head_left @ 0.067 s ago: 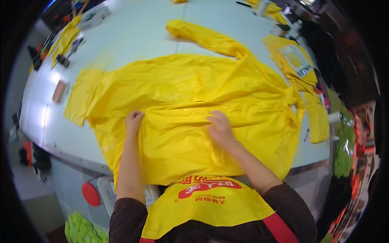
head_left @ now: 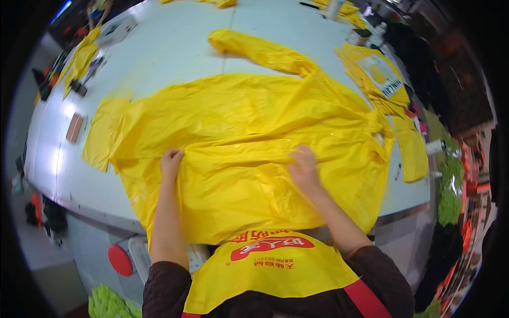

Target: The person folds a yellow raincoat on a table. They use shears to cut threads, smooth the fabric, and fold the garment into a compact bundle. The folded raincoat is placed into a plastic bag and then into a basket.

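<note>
A yellow raincoat (head_left: 233, 116) lies spread across the table with its snap placket running left to right. One sleeve stretches away toward the far side, and the hood end lies at the right. My left hand (head_left: 170, 163) is closed in a pinch on the placket's left end. Farther right along the same strip is my right hand (head_left: 305, 168), its fingers curled at the placket edge and slightly blurred. Between the hands the placket lies fairly straight, with creases below it. The coat's near edge hangs toward my yellow apron (head_left: 270, 270).
The white table (head_left: 175, 32) carries a brown block (head_left: 75, 128) at left and folded yellow garments (head_left: 376, 74) at right. A red round stool (head_left: 120, 260) stands below the table's left edge. A person (head_left: 99, 11) is at the far left corner.
My right hand has slid to the right along the placket. My left hand keeps its pinch at the left end. The whole view has shifted slightly.
</note>
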Demonstrator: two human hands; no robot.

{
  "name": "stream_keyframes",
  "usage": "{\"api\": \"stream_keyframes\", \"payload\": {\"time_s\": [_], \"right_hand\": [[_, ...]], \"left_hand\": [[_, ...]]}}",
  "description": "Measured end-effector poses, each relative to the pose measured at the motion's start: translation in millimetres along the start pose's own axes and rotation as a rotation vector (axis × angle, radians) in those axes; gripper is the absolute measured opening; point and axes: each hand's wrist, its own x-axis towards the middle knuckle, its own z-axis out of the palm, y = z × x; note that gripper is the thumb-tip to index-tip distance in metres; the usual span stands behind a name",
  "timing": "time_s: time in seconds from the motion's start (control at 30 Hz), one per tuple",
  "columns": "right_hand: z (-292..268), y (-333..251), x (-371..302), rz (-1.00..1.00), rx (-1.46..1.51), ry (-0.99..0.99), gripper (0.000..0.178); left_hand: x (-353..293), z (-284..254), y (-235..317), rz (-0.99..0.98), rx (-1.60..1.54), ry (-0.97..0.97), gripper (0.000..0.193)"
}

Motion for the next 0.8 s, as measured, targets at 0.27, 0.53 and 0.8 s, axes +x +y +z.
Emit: {"api": "stream_keyframes", "payload": {"time_s": [0.27,0.53,0.8], "right_hand": [[-220,154,-202,1.527,-0.053,0.464,0.052],[-142,-54,-73,0.647,1.083,-0.045,0.057],[-202,6,-101,0.450,0.625,-0.281,0.052]], "left_hand": [[-56,75,106,0.651,0.385,0.079,0.042],[-256,152,276,0.180,-0.483,-1.087,0.055],[-243,72,274,-0.130,-0.954,-0.573,0.022]]}}
